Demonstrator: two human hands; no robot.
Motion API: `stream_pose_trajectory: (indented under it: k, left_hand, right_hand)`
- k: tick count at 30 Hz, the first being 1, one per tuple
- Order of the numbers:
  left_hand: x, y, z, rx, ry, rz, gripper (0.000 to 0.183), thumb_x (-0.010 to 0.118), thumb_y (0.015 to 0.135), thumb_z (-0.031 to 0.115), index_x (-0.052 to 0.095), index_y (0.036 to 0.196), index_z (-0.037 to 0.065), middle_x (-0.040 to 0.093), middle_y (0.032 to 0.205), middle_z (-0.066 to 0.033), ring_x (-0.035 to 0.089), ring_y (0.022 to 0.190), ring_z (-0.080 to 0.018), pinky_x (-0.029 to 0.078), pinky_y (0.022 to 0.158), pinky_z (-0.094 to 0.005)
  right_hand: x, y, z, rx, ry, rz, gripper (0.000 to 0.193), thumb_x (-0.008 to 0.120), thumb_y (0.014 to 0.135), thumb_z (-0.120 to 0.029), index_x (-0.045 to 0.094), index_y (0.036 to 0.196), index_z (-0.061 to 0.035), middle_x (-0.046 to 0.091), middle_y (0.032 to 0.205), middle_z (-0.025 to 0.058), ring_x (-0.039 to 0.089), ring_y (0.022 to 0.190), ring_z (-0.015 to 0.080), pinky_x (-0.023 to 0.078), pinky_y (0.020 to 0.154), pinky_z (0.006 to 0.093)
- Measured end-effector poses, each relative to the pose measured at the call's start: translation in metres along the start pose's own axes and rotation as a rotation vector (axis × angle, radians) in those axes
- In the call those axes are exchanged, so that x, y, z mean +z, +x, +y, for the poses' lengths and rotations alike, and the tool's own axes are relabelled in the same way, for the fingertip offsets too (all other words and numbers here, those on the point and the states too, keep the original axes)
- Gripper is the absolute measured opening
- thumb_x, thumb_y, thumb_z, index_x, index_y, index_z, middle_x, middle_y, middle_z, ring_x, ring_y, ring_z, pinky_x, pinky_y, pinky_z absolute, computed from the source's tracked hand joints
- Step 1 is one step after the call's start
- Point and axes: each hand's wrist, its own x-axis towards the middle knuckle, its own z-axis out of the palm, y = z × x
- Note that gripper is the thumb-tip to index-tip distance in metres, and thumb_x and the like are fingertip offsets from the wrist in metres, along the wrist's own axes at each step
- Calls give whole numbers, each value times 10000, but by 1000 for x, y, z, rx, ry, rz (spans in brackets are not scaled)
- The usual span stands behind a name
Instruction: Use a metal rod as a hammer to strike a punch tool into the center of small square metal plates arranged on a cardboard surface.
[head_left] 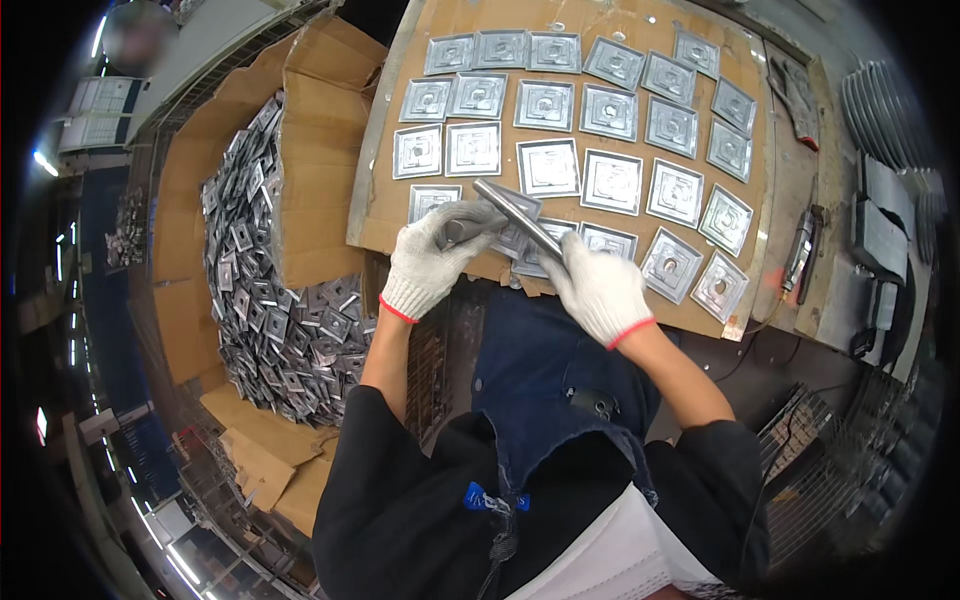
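Note:
My right hand (pixel 603 292), in a white knit glove with a red cuff, grips the lower end of a narrow, shiny metal bar-like piece (pixel 518 215), tilted up to the left. It may be a plate seen edge-on; I cannot tell. My left hand (pixel 428 262), gloved alike, is closed around a short grey rounded metal piece (pixel 458 232). Whether the two pieces are joined is unclear. Both hands are above the near edge of a cardboard-covered table. Square silvery metal plates (pixel 611 181) with raised rims and central holes lie there in rough rows, some partly hidden behind my hands.
On my left, a large cardboard box (pixel 318 170) holds a heap of similar metal plates (pixel 285 335). A slim tool with a cable (pixel 800 250) lies on the table's right side, near a worn grey glove (pixel 795 100). Stacked grey discs (pixel 882 110) stand at far right.

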Motion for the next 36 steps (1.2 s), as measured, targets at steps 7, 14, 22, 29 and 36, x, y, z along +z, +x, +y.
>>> stream_pose_trajectory:
  k: [7, 14, 22, 29, 36]
  left_hand:
    - [-28, -14, -25, -112, 34, 117, 306, 791, 955, 17, 712, 1250, -2, 831, 1115, -115, 780, 1053, -139, 600, 888, -280]
    - [-48, -4, -63, -145, 27, 185, 301, 770, 974, 32, 697, 1260, -19, 830, 1067, -118, 765, 1001, -142, 591, 918, -305]
    - [-57, 6, -49, -165, 137, 148, 287, 775, 976, 29, 697, 1247, -26, 817, 1027, -89, 761, 990, -149, 595, 921, -316]
    - [-57, 11, -65, -192, 140, 102, 293, 819, 954, 159, 748, 1210, 38, 814, 1009, -94, 759, 928, -141, 602, 874, -316]
    - [-59, 12, -59, -208, 217, 77, 284, 761, 1003, 75, 684, 1264, -8, 826, 1062, -107, 770, 1019, -155, 607, 940, -321]
  right_hand:
    - [-11, -10, 5, 94, 134, -54, 486, 585, 1074, -506, 635, 1213, -43, 720, 739, 227, 741, 747, 471, 584, 700, 554]
    - [-6, -32, 24, 248, 249, -89, 460, 598, 1072, -482, 622, 1218, -46, 693, 755, 276, 712, 807, 525, 544, 718, 578]
    - [2, -32, 27, 231, 254, -111, 466, 609, 1064, -491, 626, 1185, -41, 690, 754, 276, 708, 813, 526, 537, 715, 575]
    - [-1, -17, 16, 187, 241, -140, 495, 608, 1065, -490, 644, 1146, -2, 707, 804, 284, 714, 857, 525, 544, 753, 576]
    - [-5, -5, 6, 104, 207, -114, 487, 613, 1063, -479, 653, 1150, -1, 717, 843, 295, 713, 865, 524, 548, 757, 573]
